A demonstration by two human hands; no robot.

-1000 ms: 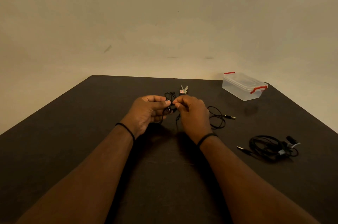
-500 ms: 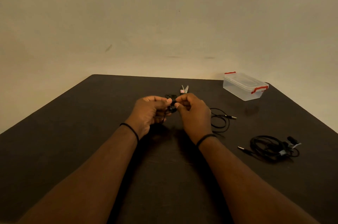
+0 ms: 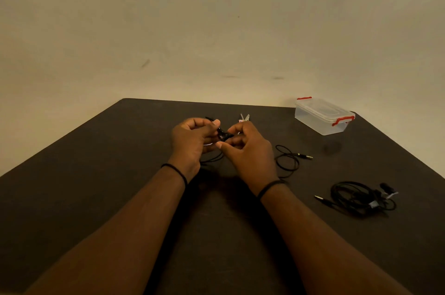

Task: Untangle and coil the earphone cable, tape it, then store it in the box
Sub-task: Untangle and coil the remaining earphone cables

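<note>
Earphone cable is pinched between the fingertips of both hands above the dark tabletop. The left hand is curled around part of it, and the right hand grips the black tangle at thumb and forefinger. A loose loop ending in a jack plug lies right of the hands. Farther right a second coiled bundle rests, and a closed clear box with red clips is set at the far corner.

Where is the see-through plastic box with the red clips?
In the head view, the clear plastic box with red clips sits lid-on at the dark table's far right corner, beyond the loose black cable's metal plug.
</note>
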